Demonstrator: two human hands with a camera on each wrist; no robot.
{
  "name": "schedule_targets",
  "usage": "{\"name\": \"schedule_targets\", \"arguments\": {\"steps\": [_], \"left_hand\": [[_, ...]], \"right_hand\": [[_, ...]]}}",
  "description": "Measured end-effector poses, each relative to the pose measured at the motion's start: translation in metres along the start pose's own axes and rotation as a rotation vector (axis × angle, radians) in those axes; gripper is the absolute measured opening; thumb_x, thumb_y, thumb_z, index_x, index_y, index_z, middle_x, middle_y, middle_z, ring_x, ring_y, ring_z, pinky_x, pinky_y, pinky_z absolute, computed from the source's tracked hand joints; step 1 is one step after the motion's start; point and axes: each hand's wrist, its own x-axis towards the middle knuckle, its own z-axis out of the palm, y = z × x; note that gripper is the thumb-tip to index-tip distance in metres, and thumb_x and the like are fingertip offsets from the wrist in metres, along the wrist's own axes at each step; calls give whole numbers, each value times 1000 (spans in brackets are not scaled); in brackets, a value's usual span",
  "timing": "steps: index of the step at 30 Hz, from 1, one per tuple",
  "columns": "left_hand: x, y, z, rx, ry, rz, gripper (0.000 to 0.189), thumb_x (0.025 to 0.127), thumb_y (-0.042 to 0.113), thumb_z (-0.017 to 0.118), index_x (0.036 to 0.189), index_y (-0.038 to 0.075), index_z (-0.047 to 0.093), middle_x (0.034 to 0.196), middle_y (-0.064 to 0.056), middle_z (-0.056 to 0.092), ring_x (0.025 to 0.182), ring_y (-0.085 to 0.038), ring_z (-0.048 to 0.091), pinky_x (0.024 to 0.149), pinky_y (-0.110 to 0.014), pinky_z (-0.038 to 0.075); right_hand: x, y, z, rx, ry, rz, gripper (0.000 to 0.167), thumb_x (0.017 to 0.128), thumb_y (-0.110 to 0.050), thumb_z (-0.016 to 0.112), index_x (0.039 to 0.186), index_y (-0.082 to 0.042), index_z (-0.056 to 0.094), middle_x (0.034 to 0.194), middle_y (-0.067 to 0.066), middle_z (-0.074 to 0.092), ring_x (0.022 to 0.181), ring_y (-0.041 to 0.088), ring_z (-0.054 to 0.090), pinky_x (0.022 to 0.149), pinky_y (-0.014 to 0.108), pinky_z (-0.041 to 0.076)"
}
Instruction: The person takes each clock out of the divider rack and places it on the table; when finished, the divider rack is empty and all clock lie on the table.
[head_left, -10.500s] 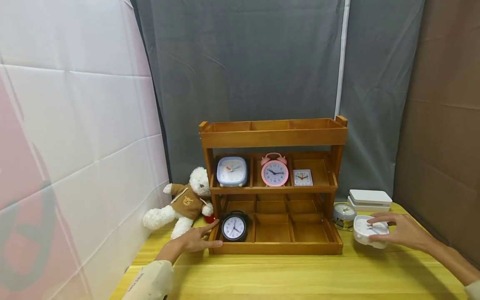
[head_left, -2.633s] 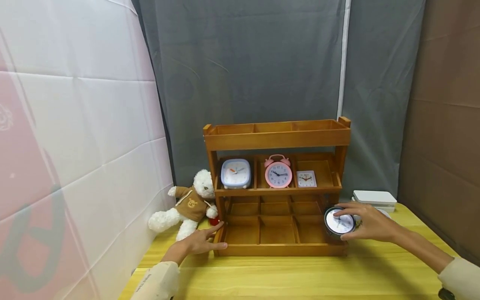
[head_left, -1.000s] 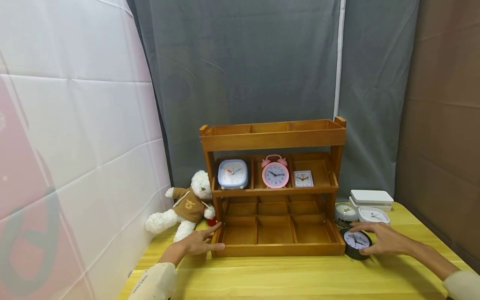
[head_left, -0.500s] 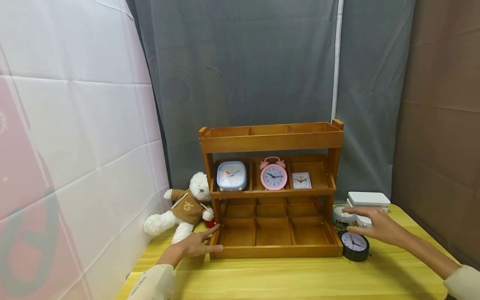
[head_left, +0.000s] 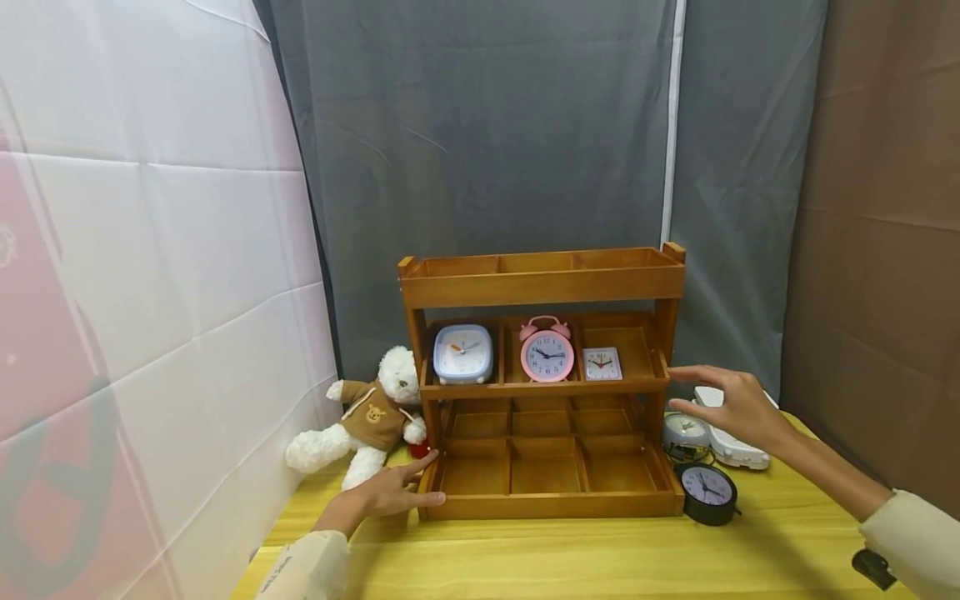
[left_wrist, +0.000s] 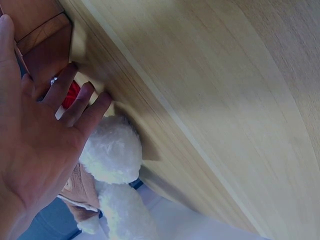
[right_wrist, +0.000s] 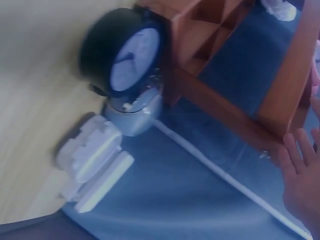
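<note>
My left hand rests with extended fingers against the lower left side of the brown wooden shelf. My right hand hovers with thumb and fingers apart beside the shelf's right post, holding nothing. Below it, a round black alarm clock stands on the table by the shelf's lower right corner. Behind that are a grey round clock and a white clock, partly hidden by the hand. The middle tier bears a blue-rimmed clock, a pink twin-bell alarm clock and a small white square clock.
A white teddy bear in a brown hoodie leans at the shelf's left, a red object beside it. White boxes lie at the back right. A pale wall and grey curtain border the yellow wooden table.
The black alarm clock went from the lower left compartment to the table at right, where my right hand let go and rose. The white clock, held earliest, now lies on the table. My left hand stayed.
</note>
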Motion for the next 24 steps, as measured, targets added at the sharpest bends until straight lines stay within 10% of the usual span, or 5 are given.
{"name": "schedule_targets", "arguments": {"steps": [12, 24], "left_hand": [[-1, -1, 0, 8, 6, -9, 94, 90, 64, 71, 164, 21, 34, 142, -25, 61, 131, -44, 58, 110, -65, 40], [0, -1, -1, 19, 3, -12, 94, 90, 65, 71, 165, 23, 33, 141, -23, 62, 133, -46, 56, 111, -64, 39]], "right_hand": [[48, -15, 17, 112, -60, 121, 44, 88, -16, 85, 129, -4, 71, 126, 18, 72, 108, 39, 71, 89, 46, 60], [82, -17, 45, 153, -218, 282, 50, 93, -16, 80, 135, 6, 65, 124, 29, 69, 107, 44, 71, 88, 48, 61]]}}
